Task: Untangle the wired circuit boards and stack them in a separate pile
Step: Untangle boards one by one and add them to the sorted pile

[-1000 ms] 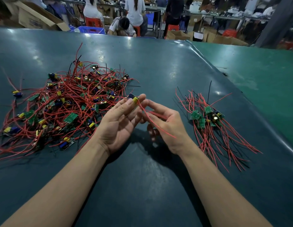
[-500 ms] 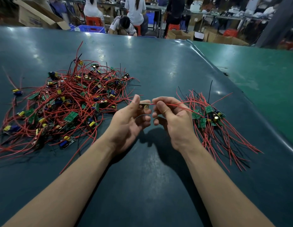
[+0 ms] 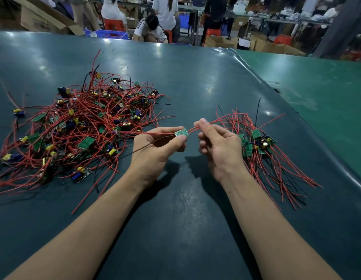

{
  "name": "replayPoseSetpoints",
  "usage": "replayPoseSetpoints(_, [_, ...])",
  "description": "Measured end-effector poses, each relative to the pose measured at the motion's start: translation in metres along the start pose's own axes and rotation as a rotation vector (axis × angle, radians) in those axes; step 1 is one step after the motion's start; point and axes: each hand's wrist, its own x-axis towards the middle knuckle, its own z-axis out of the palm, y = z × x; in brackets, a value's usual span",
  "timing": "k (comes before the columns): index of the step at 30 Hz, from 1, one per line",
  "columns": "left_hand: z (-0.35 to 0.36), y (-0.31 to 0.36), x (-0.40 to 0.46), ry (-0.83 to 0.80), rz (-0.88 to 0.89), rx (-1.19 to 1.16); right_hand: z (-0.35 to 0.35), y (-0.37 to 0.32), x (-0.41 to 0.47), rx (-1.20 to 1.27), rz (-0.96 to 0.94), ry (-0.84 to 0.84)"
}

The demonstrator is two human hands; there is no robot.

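Head view, left hand point(image 3: 155, 147): I see it pinching a small green circuit board point(image 3: 181, 133)
Right hand point(image 3: 220, 146): pinches that board's red wires point(image 3: 203, 126)
Tangled heap point(image 3: 78, 126): left
Sorted pile point(image 3: 256, 146): right, on the dark table point(image 3: 175, 219)

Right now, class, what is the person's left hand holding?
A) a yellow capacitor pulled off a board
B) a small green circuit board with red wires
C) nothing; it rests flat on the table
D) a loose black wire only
B: the left hand pinches a small green circuit board between thumb and fingers, while the right hand pinches the red wires running from that board.
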Motion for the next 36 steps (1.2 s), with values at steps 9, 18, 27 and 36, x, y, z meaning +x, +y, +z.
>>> replayPoseSetpoints(9, [-0.003,0.006,-0.004,-0.043,0.030,0.030,-0.022,-0.014,0.015,0.047,-0.108,0.378])
replayPoseSetpoints(18, [-0.008,0.009,0.007,0.115,-0.071,-0.484,-0.008,-0.005,0.001,-0.125,0.064,0.047])
replayPoseSetpoints(27, [-0.004,0.004,0.005,-0.007,-0.099,-0.090,0.010,0.015,-0.020,-0.420,-0.355,-0.285])
replayPoseSetpoints(36, [-0.004,0.004,0.007,0.032,-0.185,-0.098,0.009,0.002,-0.018,0.036,-0.224,0.285])
